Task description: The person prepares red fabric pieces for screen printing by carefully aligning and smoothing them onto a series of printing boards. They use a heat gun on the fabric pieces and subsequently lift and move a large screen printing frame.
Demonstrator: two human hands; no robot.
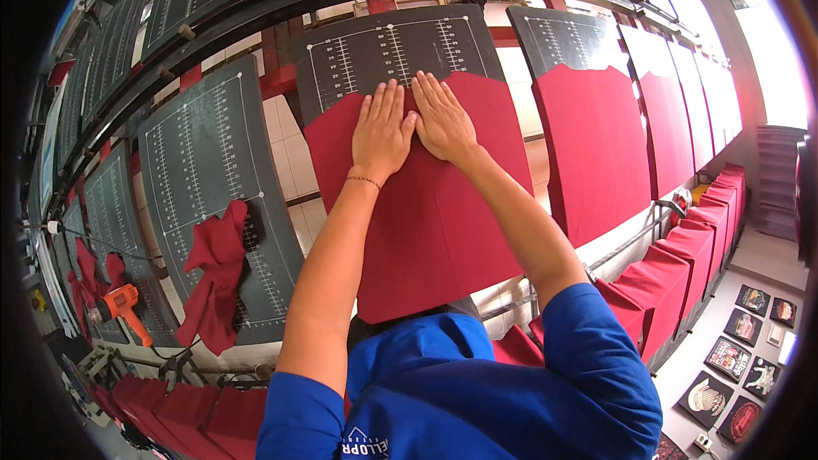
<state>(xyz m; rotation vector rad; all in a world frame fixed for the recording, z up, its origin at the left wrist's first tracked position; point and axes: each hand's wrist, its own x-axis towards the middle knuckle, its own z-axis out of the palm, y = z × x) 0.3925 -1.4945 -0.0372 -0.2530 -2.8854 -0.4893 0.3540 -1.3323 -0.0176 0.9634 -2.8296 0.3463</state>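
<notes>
A dark red fabric garment panel lies spread over a dark board marked with white ruler lines. My left hand rests flat on the cloth near its far edge, fingers stretched forward. Beside it my right hand also presses flat, its fingers extended, and the thumbs meet or nearly meet. Both hands are open and grip nothing. A faint vertical crease runs down the cloth below them. The far strip of the board stays uncovered beyond the fabric.
To the right, more boards carry red panels. On the left, a marked board holds a crumpled red cloth, and an orange heat gun lies further left. Folded red fabric hangs along the near right side. A dark rail crosses behind.
</notes>
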